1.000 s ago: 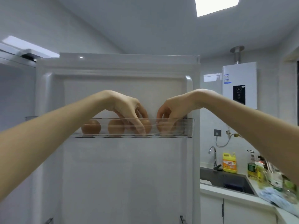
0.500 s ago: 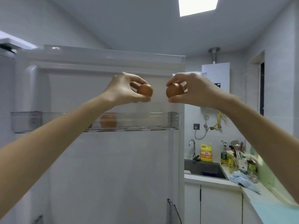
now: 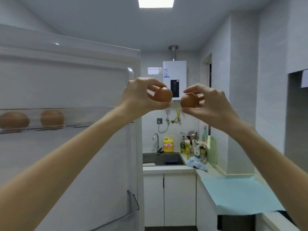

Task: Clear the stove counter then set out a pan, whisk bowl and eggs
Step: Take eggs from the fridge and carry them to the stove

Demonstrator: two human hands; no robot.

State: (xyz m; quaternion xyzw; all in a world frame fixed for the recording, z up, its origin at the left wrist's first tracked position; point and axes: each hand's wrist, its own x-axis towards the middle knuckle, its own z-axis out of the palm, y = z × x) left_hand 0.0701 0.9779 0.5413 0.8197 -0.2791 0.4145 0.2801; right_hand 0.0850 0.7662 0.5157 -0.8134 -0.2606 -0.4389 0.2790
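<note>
Brown egg (image 3: 163, 97) pinched in my left hand (image 3: 140, 95), second egg (image 3: 189, 100) in my right hand (image 3: 210, 104); both have left the door shelf (image 3: 75, 112), now right of it, ready for the tabletop (image 3: 241, 194).

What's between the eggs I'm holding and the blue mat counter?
Nothing visible. The left hand holds the left egg, the right hand the right egg, in open air beside the fridge door; the blue mat lies lower right.
</note>
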